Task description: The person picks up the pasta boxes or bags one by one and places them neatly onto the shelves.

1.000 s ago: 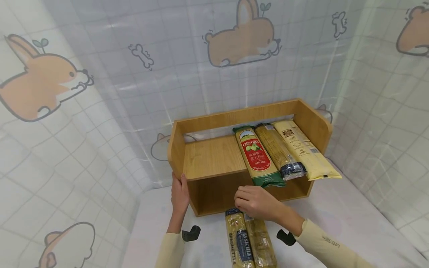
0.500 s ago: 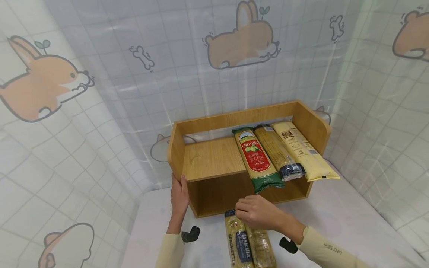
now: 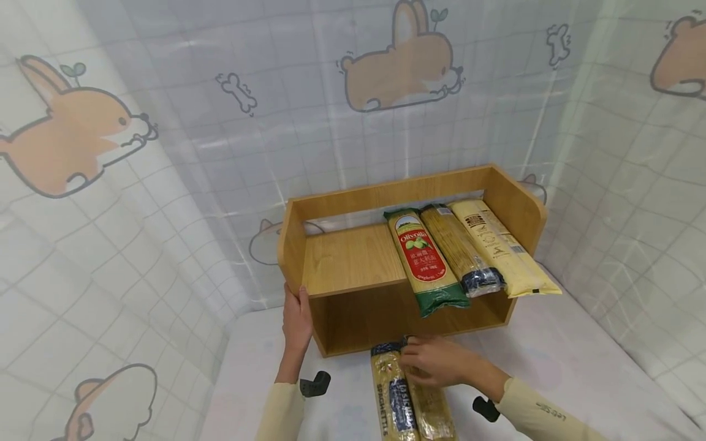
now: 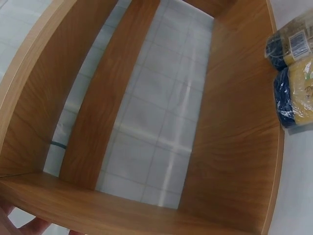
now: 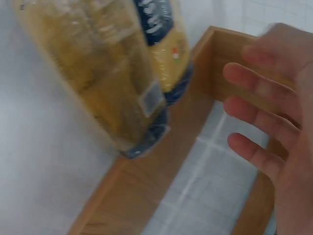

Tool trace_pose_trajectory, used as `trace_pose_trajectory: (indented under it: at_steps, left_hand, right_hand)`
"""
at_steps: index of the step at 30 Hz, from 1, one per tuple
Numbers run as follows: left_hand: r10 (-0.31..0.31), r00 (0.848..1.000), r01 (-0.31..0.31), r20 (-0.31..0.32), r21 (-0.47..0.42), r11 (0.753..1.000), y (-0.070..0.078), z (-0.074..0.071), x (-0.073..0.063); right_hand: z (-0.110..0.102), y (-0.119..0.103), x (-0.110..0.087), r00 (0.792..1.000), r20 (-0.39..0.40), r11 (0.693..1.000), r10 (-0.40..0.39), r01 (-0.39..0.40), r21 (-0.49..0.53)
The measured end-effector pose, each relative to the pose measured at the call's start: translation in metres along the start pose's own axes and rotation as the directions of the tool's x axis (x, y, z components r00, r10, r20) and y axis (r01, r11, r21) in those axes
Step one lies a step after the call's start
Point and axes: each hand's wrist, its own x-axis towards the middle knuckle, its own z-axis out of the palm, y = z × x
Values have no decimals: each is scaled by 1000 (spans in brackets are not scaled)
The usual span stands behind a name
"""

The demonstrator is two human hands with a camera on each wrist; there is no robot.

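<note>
My left hand (image 3: 298,321) grips the left side panel of a two-tier wooden shelf (image 3: 353,257); in the left wrist view only its fingertips (image 4: 34,226) show at the panel's edge. Above the right-hand pasta packet (image 3: 432,410) on the table hovers my right hand (image 3: 438,361). In the right wrist view its fingers (image 5: 254,110) are spread and loosely bent, apart from that packet (image 5: 98,73). Beside it lies a blue-labelled spaghetti packet (image 3: 393,392). On the upper tier, a green-ended spaghetti packet (image 3: 425,254) lies leftmost, its end overhanging the front edge.
A clear pasta packet (image 3: 460,248) and a pale yellow packet (image 3: 504,248) lie right of the green-ended one, also overhanging. The shelf stands on a white-covered table (image 3: 551,361), against a patterned wall covering (image 3: 287,122).
My right hand has moved down from the green-ended packet's front end to the right-hand packet on the table. That green end now hangs lower. My left hand stays on the shelf.
</note>
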Motion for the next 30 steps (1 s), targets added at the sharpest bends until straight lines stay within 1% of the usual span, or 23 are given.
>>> trace_pose_trajectory:
  at_steps: [2, 4, 7, 12, 14, 16, 23, 28, 30]
  left_hand:
    - [2, 1000, -2, -1, 7, 1000, 1, 1, -1]
    - [0, 1000, 0, 2, 15, 1000, 1, 2, -1]
    - [0, 1000, 0, 1, 17, 1000, 2, 3, -2]
    - [4, 1000, -4, 0, 15, 1000, 1, 3, -2]
    - [2, 1000, -2, -2, 11, 1000, 1, 2, -3]
    - [3, 1000, -3, -2, 9, 1000, 1, 2, -3]
    - [2, 1000, -2, -7, -1, 1000, 2, 1, 0]
    - [-4, 1000, 4, -11, 2, 1000, 0, 1, 2]
    - [-9, 1000, 9, -17, 3, 1000, -1, 1, 2]
  right_hand:
    - [7, 2, -5, 999, 53, 1000, -1, 1, 6]
    - [14, 3, -11, 996, 86, 1000, 3, -4, 11]
    - [22, 4, -18, 990, 137, 999, 18, -25, 45]
    - [30, 8, -28, 969, 241, 982, 56, -97, 163]
    - [34, 11, -32, 960, 274, 975, 64, -119, 189]
    - [37, 14, -35, 953, 296, 975, 60, -119, 188]
    - [46, 19, -41, 947, 321, 991, 24, -65, 119]
    - [53, 17, -43, 947, 321, 995, -9, -25, 101]
    - [57, 16, -44, 950, 311, 996, -20, -8, 90]
